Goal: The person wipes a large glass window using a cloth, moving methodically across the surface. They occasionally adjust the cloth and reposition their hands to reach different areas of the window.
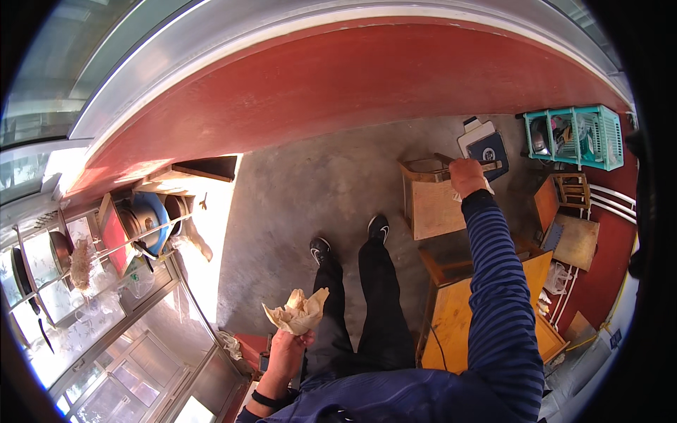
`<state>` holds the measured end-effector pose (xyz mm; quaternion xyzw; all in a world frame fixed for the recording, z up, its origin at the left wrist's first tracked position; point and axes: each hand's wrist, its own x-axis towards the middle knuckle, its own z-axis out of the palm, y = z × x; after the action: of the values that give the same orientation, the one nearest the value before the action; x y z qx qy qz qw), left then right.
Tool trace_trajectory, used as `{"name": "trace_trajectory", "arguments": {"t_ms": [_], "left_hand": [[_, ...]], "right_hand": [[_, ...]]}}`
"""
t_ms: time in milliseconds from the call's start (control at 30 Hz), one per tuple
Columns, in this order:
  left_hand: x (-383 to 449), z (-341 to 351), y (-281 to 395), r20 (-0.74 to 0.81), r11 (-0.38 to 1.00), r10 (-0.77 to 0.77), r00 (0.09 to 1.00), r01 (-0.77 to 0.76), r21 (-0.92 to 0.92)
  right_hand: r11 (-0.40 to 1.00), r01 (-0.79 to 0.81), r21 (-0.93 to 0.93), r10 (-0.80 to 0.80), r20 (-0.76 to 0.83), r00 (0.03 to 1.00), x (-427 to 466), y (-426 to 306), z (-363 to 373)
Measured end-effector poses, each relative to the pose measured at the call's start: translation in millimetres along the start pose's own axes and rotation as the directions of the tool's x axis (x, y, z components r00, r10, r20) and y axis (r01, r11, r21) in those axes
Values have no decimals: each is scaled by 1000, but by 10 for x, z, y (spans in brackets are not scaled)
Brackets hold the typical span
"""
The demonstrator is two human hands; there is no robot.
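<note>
My left hand (288,346) holds a crumpled tan cloth or paper (299,313) up in front of my left leg. Stretched forward, my right hand (467,177) is closed at the top bar of a small wooden chair (438,203). Whitish edges of a cloth or paper show beside and under that hand; how it is held there is hidden. The chair stands on the grey concrete floor (296,195), ahead and to the right of my shoes. Just beyond my right hand lies a dark blue and white flat object (486,150), perhaps a floor scale.
A yellow wooden table (449,322) stands close on my right. Further right are a turquoise plastic rack (574,136) with household items and a wooden stool (574,240). At left, pans (61,251) and knives hang on a rail. A low red wall (344,79) runs ahead.
</note>
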<state>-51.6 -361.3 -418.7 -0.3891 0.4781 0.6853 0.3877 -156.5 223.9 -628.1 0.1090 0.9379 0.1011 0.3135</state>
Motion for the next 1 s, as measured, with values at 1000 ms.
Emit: {"name": "trace_trajectory", "arguments": {"t_ms": [1000], "left_hand": [[8,-1145,263,14,980,194,981,-193,-45]], "right_hand": [[832,325,450,-240,-236,942,-17,-2536,-1370]]}}
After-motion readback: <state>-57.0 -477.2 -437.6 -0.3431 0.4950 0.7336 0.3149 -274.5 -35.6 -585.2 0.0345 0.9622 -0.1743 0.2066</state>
